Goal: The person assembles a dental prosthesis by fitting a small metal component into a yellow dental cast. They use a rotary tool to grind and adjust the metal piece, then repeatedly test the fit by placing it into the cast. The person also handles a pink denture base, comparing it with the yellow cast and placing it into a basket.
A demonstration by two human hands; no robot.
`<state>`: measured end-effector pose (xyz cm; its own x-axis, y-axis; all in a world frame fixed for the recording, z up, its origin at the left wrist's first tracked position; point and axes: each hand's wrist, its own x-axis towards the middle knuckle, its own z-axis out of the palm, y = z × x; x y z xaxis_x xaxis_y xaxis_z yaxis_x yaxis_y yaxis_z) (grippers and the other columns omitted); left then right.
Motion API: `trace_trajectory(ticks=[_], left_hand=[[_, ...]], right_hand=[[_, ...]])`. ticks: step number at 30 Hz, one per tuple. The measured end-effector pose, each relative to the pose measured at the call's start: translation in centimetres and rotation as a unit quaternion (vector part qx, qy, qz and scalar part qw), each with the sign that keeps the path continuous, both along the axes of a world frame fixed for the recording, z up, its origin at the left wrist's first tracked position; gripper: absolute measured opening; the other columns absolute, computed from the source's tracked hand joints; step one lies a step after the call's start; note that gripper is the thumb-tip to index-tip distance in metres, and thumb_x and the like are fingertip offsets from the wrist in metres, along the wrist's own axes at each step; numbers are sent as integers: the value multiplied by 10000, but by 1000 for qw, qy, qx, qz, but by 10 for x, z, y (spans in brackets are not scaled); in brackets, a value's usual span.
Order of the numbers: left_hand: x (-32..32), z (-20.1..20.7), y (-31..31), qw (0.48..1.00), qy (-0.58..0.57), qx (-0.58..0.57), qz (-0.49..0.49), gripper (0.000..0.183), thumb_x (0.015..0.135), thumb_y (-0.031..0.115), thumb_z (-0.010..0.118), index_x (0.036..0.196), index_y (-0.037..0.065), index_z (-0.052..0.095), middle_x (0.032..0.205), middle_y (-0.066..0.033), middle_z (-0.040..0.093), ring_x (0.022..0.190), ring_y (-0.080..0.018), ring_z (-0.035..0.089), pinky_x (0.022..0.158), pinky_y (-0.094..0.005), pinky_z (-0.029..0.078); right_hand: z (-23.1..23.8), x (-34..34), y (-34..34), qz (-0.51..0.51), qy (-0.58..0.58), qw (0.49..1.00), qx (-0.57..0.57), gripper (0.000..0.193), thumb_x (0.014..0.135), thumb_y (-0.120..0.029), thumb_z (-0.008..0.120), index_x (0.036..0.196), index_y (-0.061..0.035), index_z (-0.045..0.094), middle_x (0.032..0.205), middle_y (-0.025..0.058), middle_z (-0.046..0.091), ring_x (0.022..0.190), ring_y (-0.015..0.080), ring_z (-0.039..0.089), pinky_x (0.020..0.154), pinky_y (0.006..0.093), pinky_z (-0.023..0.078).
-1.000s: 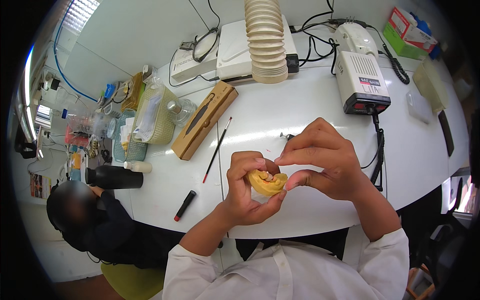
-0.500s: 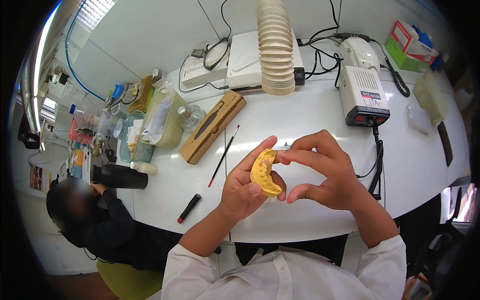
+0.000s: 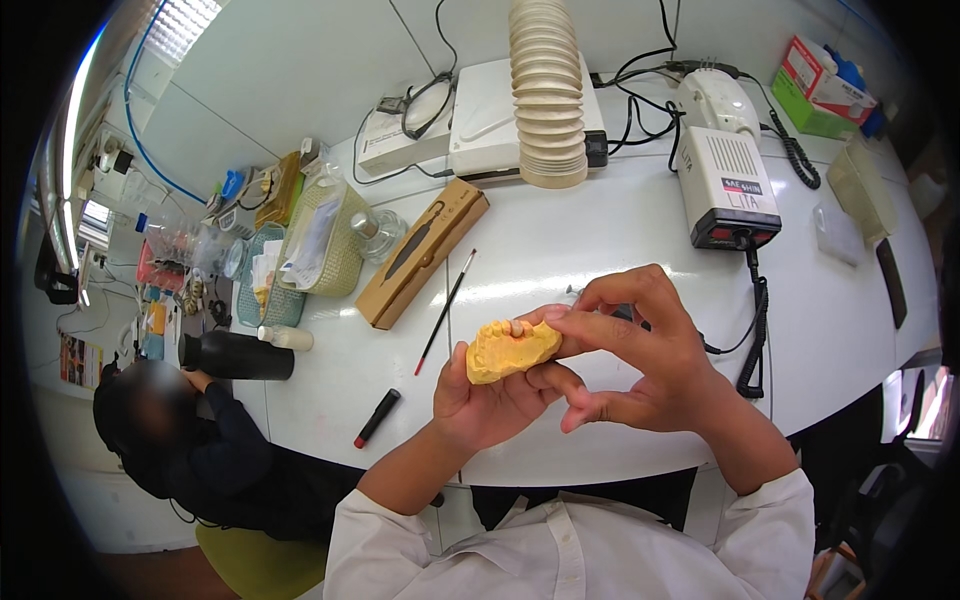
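A yellow dental cast (image 3: 505,355) lies in my left hand (image 3: 490,405), its row of teeth facing up and away; one tooth looks pinkish-beige, unlike the yellow around it. The left thumb presses on its left end, and the other fingers support it from below and behind. My right hand (image 3: 655,355) meets the cast at its right end with the index fingertip. Its thumb stays apart from the index finger, beside the left fingers. Behind the right hand, a dark object (image 3: 628,312) is mostly hidden on the white table (image 3: 530,445).
Left of my hands lie a thin brush (image 3: 447,310), a black-and-red tube (image 3: 377,418) and a cardboard box (image 3: 424,255). A black bottle (image 3: 240,356) stands near a seated co-worker (image 3: 220,440). A ribbed hose (image 3: 548,100) hangs ahead; a white control unit (image 3: 728,180) stands right.
The cast has turned in my left hand, from upright and curved to lying crosswise, and moved slightly left. My right index finger stays against it, with its thumb slightly lower.
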<state>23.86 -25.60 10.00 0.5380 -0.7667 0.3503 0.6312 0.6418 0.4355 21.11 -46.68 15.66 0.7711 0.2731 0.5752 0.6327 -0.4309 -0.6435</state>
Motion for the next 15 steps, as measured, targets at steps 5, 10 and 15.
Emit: trace_trajectory(ticks=[5, 10, 15], left_hand=[[-6, 2, 2, 997, 0, 68, 40, 853, 977, 657, 297, 1558, 43, 180, 1452, -240, 429, 1184, -309, 598, 992, -409, 437], [5, -3, -5, 988, 38, 121, 86, 782, 977, 534, 410, 1505, -24, 265, 1332, -203, 510, 1062, -289, 640, 889, -370, 526], [7, 5, -5, 964, 68, 199, 165, 718, 930, 352, 515, 1482, -58, 308, 1299, -209, 554, 807, -218, 653, 804, -298, 520]], right_hand=[[5, 0, 1, 11, -2, 998, -63, 658, 722, -548, 788, 1242, -161, 670, 1165, 78, 541, 1038, 290, 500, 920, 413, 421], [6, 1, -18, -8, 27, 996, -84, 713, 749, -596, 758, 1314, -182, 624, 1239, 100, 538, 1114, 295, 492, 926, 406, 448], [37, -5, -70, -188, -133, 973, -20, 563, 791, -328, 821, 1275, -103, 641, 1160, 100, 604, 1022, 248, 559, 876, 357, 464]])
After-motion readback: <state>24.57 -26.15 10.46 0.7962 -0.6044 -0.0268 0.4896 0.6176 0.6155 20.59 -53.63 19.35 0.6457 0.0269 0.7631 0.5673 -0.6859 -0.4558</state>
